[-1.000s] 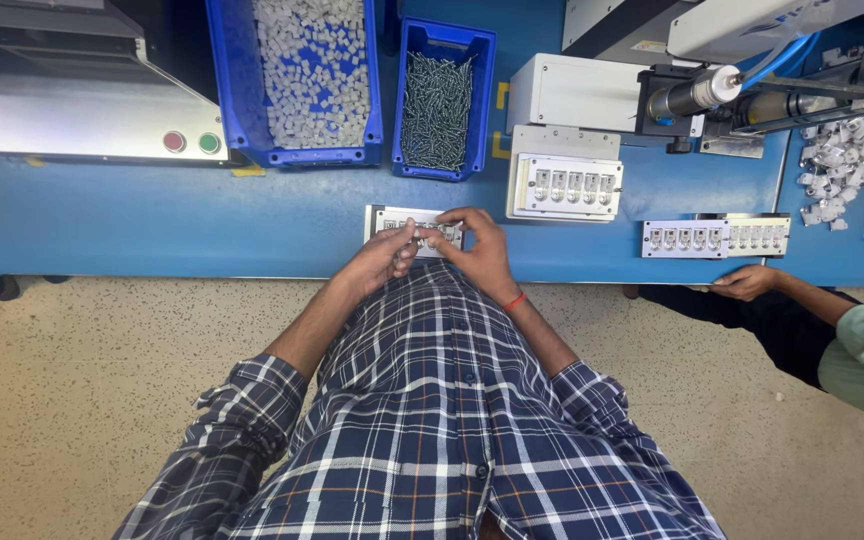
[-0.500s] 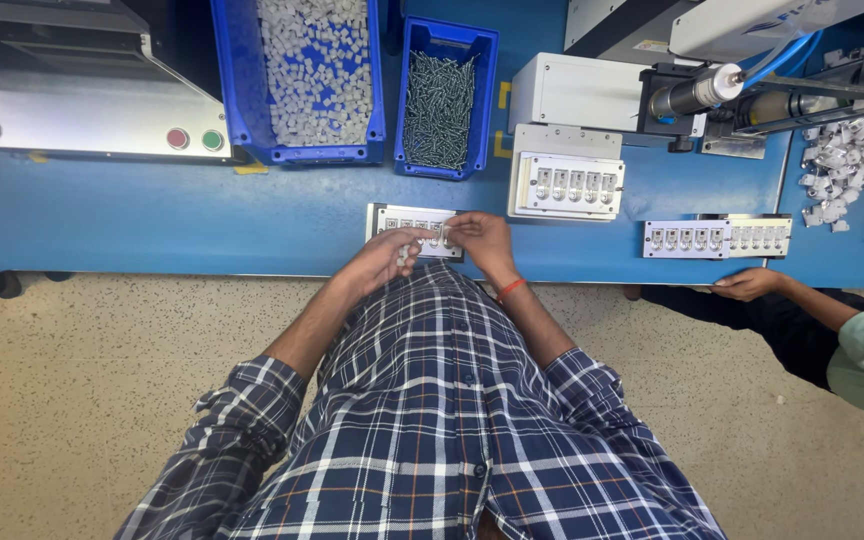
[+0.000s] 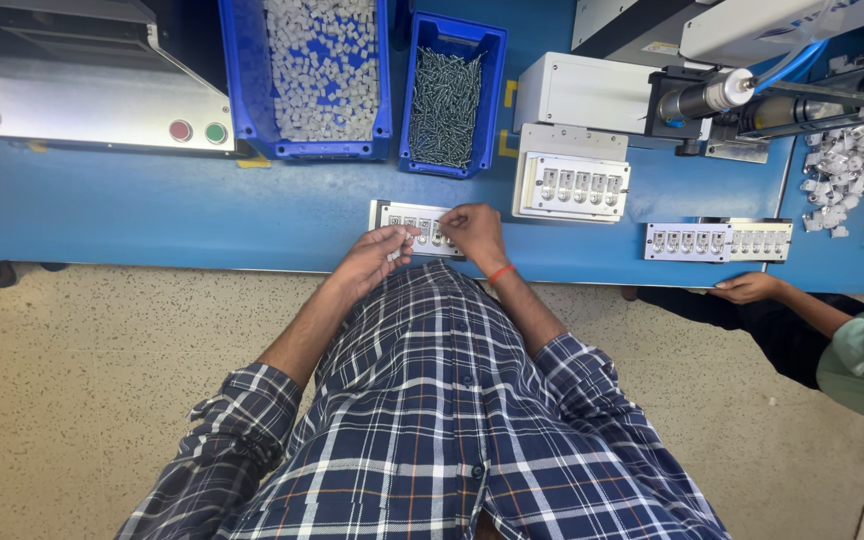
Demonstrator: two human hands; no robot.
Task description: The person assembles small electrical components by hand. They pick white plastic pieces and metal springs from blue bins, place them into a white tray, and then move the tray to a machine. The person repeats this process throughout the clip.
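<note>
From the head view, both hands meet over a small white terminal strip [image 3: 414, 222] lying at the near edge of the blue bench [image 3: 152, 215]. The left hand [image 3: 377, 256] has its fingers curled, pinching something too small to make out — the right hand [image 3: 472, 230] presses bent fingertips onto the strip. Beyond stand a bin of screws [image 3: 447, 92] and a bin of white parts [image 3: 322, 70].

- A yellow label [image 3: 663, 47] is seen on the dark machine housing at the top right, beside the white box; its print is too small to make out.
- No packages, signs or screens are seen.
</note>
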